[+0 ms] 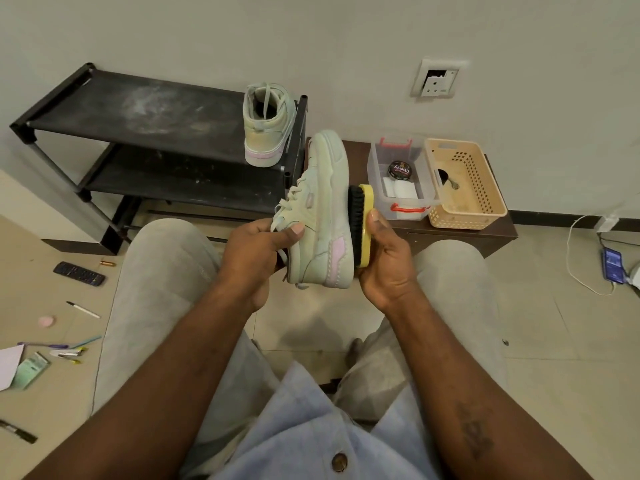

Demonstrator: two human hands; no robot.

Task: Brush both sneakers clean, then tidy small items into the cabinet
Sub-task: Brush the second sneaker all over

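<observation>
Clutter lies on the floor (41, 237) at far left: a remote control (79, 274), a pen (83, 310) and a pink eraser (46, 320), with more pens and papers nearer the person. That is work for the tidying stage, not for now. Behind it stands a black shoe rack (104, 95), and the second sneaker (266, 124) sits upright on the right end of its top shelf, heel toward the camera.

Above the knees, the left hand (256, 251) grips the held sneaker (322, 216) around its laces and tongue, thumb pressed on the side, toe pointing away and sole turned rightward. The shoe brush (362, 226) lies against that sole edge with its black bristles touching the midsole. The right hand (384, 265) clasps its yellow back, thumb on the upper end.

The stroke probably goes best with the left grip kept firm so the shoe cannot twist. The bristles should stay flat on the midsole and run its length in short passes. Loose laces hang near the left thumb and are best kept clear. Rotating the shoe, rather than bending the wrist, should reach the other side.

Further right, a clear box (381, 202) holding a polish tin (399, 169) and a beige basket (485, 202) sit on a low counter (498, 233), and a phone (613, 265) lies on the floor.
</observation>
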